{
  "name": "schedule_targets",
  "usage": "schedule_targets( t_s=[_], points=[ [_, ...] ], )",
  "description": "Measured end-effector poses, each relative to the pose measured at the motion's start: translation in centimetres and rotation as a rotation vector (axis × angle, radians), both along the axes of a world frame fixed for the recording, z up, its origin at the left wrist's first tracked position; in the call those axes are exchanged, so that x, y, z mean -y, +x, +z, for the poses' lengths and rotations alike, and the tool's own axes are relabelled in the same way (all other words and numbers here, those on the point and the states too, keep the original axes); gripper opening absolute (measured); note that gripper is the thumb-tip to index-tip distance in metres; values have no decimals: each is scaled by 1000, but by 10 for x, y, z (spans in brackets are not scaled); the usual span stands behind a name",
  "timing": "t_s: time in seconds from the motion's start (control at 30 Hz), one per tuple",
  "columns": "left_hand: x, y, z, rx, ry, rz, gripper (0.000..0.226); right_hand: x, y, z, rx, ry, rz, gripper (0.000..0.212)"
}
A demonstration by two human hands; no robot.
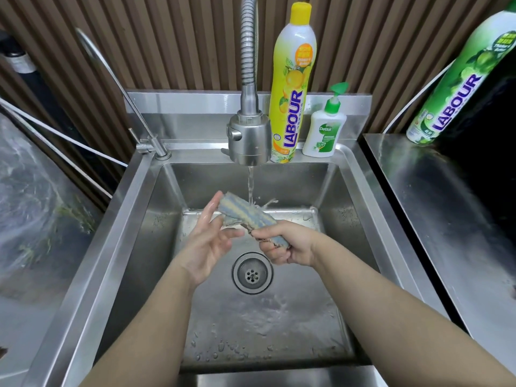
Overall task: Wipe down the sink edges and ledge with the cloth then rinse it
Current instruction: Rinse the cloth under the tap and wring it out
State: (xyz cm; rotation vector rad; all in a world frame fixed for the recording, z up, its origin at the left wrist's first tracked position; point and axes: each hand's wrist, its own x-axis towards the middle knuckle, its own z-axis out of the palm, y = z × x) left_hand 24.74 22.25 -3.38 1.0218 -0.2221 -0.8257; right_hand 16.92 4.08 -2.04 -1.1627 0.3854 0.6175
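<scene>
Two hands work over the sink [134, 233], and the task looks to be in its last step, the rinse. The right hand [287, 245] has its grip clenched on the lower end of the cloth [243, 216]; the left hand [208, 241] is released, fingers spread, its fingertips touching the cloth's upper end. Water [250, 185] runs from the tap [250, 138] onto the middle of the cloth and splashes off. Whether the edges and ledge were fully wiped cannot be judged, though droplets lie on the basin floor. Left to do: finish rinsing, likely wring. On the ledge stand a yellow bottle [293, 88] and a pump bottle [324, 129]; their fill cannot be seen. Nothing lies in the basin around the drain [252, 272].
</scene>
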Motion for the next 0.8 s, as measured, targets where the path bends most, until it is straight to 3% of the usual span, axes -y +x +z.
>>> schedule_targets(
  t_s=[0.1, 0.27, 0.33, 0.43, 0.57, 0.7, 0.8],
  points=[
    [13, 0, -3, 146, 40, 45, 77, -1, 1, 9, -53, 3, 141, 13],
    [30, 4, -5, 229, 107, 155, 26, -3, 3, 8, 9, -181, 110, 22],
    [39, 7, -8, 226, 225, 256, 29, -11, 4, 6, 136, -393, 59, 30],
    [52, 14, -10, 280, 417, 330, 38, -27, 4, 2, 269, -807, -38, 22],
    [64, 25, -12, 381, 645, 274, 41, -33, 12, 3, 314, -1309, 166, 23],
    [64, 32, -16, 453, 890, 164, 36, -33, 9, -4, 465, -1627, 378, 27],
    [62, 30, -17, 384, 930, 84, 34, -34, 6, -7, 439, -1621, 387, 27]
  ],
)
